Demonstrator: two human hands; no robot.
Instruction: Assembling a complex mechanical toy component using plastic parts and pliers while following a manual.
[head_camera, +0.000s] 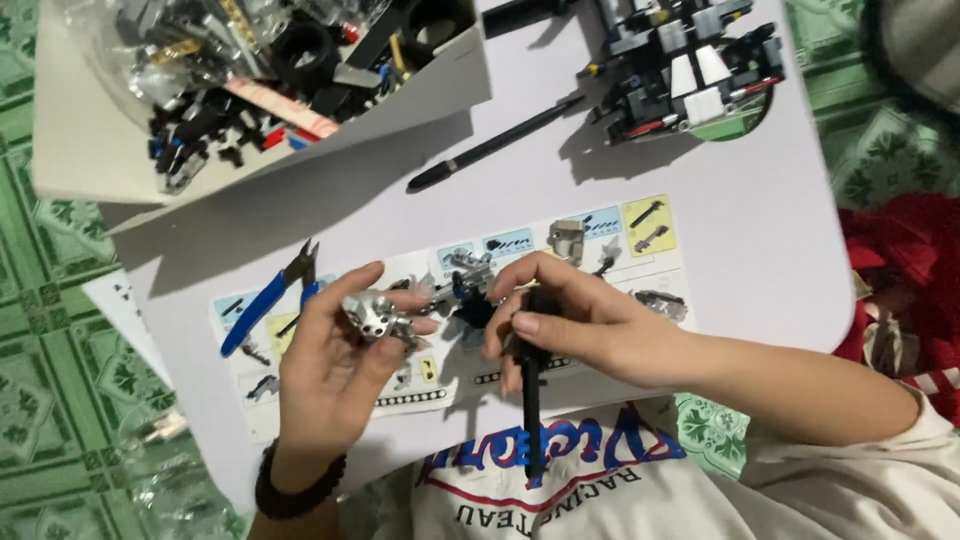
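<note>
Plainly, one instruction sheet (610, 235) lies flat on the white tabletop (760, 200), and everything else is placed from it. Two hands work just above its lower half. The left hand (335, 370), palm up and fingers half curled, cradles one small grey brick assembly (375, 318) between thumb and fingertips. The right hand (570, 325), knuckles up, is closed round one long black tool (532, 400) that runs from the sheet down across the person's shirt. One pair of blue-handled cutters (268, 300) rests on the sheet's left end. Beyond the sheet's upper edge lie one black pen (490, 147), one half-built black and white model (685, 65) and one cardboard box of loose parts (250, 70).
</note>
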